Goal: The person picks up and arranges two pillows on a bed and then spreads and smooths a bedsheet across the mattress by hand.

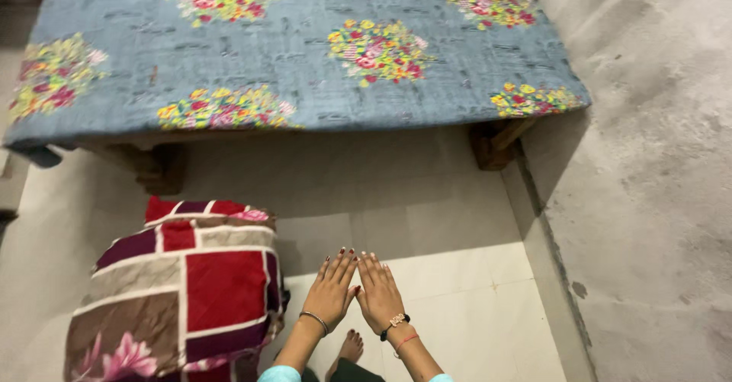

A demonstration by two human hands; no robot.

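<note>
My left hand [332, 289] and my right hand [377, 292] are held out flat side by side over the pale tiled floor [457, 290], palms down, fingers straight and together, thumbs touching. Neither holds anything. A thin bangle circles the left wrist; a dark band with a small ornament and a red thread circle the right wrist. Just left of my left hand lies a folded quilt [183, 290] with red, maroon, brown and white squares and pink flowers. One bare foot [351, 348] shows below my hands.
A low bed [290, 54] with a blue sheet printed with flower bunches fills the top, on wooden legs [496, 142]. A rough grey wall [656, 184] runs down the right side. Floor lies between bed and hands.
</note>
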